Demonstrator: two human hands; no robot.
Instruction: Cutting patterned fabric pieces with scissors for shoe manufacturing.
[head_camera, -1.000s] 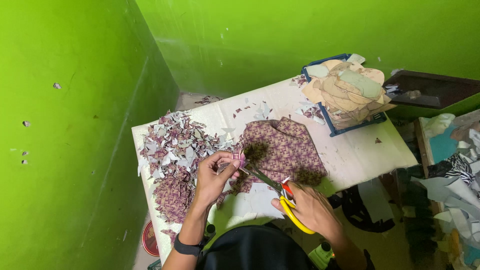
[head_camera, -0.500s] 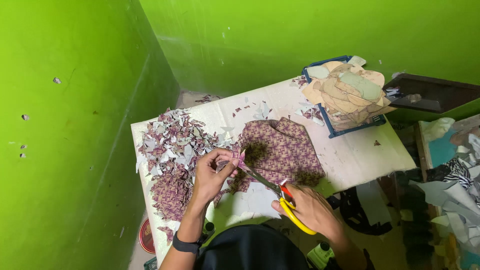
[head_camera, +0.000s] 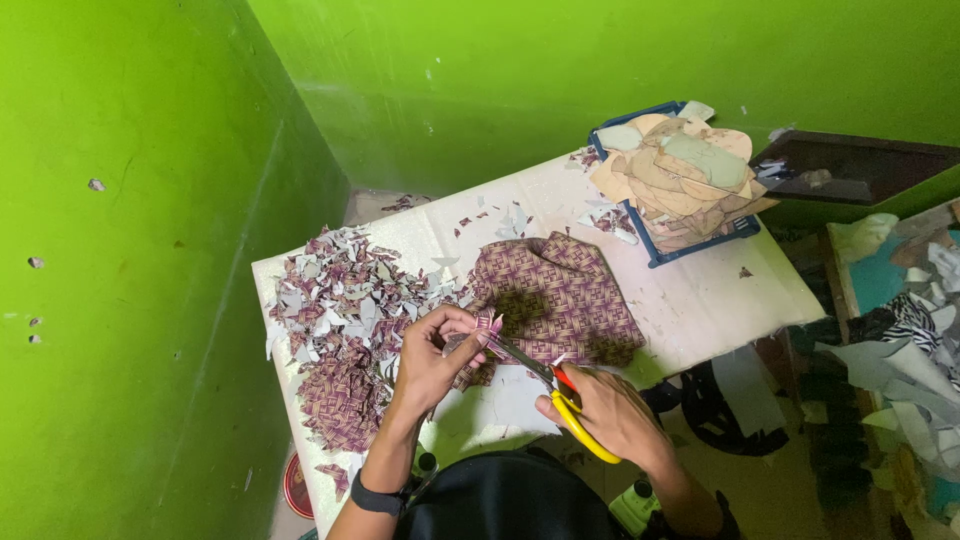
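Down in the head view, the left hand (head_camera: 425, 365) pinches a small patterned piece (head_camera: 487, 325) in a tight grip. Just right of it, the right hand (head_camera: 610, 415) is closed around yellow-handled scissors (head_camera: 545, 385), blades at the piece. Both are over the white surface (head_camera: 700, 300), near the purple woven cloth (head_camera: 560, 295).

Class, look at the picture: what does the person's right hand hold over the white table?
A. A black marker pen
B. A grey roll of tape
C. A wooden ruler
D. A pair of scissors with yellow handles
D: the right hand grips the yellow-handled scissors, whose blades reach toward the small patterned purple fabric piece pinched in the left hand.
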